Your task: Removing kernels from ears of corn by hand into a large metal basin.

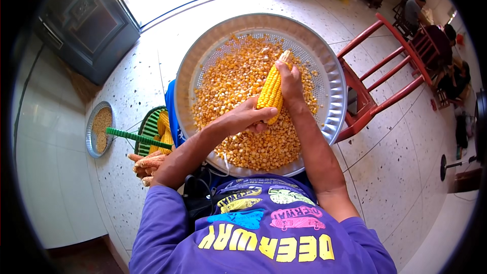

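Note:
An ear of yellow corn [271, 90] is held tilted in both hands over a wide round metal tray [330, 80]. Around its lower end my left hand [253, 116] is closed, the thumb lying across the kernels. My right hand [291, 80] grips the upper part, with the pale tip of the cob sticking out above it. Loose corn kernels [232, 83] cover much of the tray's perforated bottom. The tray rests over the lap. Part of the ear is hidden by the fingers.
Left of me, a green basket [146, 121] holds corn ears, beside a pile of bare cobs [150, 164]. A metal bowl of grain [101, 129] stands farther left. Against the tray's right side is a red wooden chair [376, 102]. People [412, 11] sit at the back right.

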{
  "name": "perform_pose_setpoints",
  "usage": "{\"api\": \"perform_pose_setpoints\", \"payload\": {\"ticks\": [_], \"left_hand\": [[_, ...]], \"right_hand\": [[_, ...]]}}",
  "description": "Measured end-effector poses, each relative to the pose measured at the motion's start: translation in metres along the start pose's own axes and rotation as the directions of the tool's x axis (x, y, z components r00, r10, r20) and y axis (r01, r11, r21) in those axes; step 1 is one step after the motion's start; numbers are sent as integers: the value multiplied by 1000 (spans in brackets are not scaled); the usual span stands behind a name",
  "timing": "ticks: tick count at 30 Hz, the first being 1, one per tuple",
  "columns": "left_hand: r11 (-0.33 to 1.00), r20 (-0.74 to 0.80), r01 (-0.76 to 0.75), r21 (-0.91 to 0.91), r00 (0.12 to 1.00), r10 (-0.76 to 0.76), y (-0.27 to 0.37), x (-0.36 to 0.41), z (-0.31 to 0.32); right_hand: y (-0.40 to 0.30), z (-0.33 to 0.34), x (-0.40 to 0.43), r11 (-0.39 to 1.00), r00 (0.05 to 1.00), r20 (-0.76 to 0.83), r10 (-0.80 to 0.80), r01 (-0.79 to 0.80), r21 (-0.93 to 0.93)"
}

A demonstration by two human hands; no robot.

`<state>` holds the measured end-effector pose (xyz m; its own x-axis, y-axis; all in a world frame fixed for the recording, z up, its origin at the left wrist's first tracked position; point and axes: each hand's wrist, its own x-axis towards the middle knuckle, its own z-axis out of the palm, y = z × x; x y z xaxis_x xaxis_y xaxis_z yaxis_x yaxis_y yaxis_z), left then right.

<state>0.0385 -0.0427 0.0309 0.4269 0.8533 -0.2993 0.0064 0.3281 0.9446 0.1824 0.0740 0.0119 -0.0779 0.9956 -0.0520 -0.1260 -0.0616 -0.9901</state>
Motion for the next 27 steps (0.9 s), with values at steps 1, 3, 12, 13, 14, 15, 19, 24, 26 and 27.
{"api": "perform_pose_setpoints", "payload": {"ticks": [1, 3, 12, 13, 14, 15, 19, 24, 26, 27], "left_hand": [[996, 24, -9, -86, 1000, 11, -4, 1, 0], [985, 49, -15, -171, 999, 24, -9, 4, -2], [895, 213, 52, -443, 976, 49, -17, 11, -14], [890, 290, 53, -453, 953, 91, -20, 12, -19], [885, 363, 54, -463, 922, 134, -23, 13, -24], [885, 365, 55, -463, 921, 134, -23, 13, -23], [935, 273, -20, -354, 954, 124, -15, 10, -15], [957, 117, -8, -289, 992, 43, -10, 8, -5], [999, 32, -52, -3, 998, 52, -8, 9, -3], [999, 33, -52, -2, 998, 52, -8, 8, -3]], "right_hand": [[0, 0, 0, 1000, 1000, 0, 0, 0, 1], [2, -1, 2, 1000, 1000, 6, 22, -21, -22], [7, -8, 8, 998, 994, 85, 63, -64, 13], [4, -7, 5, 998, 994, 89, 64, -65, 13], [0, -6, 3, 994, 988, 128, 87, -94, 49], [-3, -7, 1, 989, 981, 162, 107, -122, 84], [3, -9, 6, 985, 981, 145, 126, -140, 97], [18, -2, 17, 995, 999, 4, 42, -41, -87], [20, -3, 18, 995, 998, 5, 64, -63, -72], [21, -5, 20, 995, 997, 6, 83, -82, -56]]}}
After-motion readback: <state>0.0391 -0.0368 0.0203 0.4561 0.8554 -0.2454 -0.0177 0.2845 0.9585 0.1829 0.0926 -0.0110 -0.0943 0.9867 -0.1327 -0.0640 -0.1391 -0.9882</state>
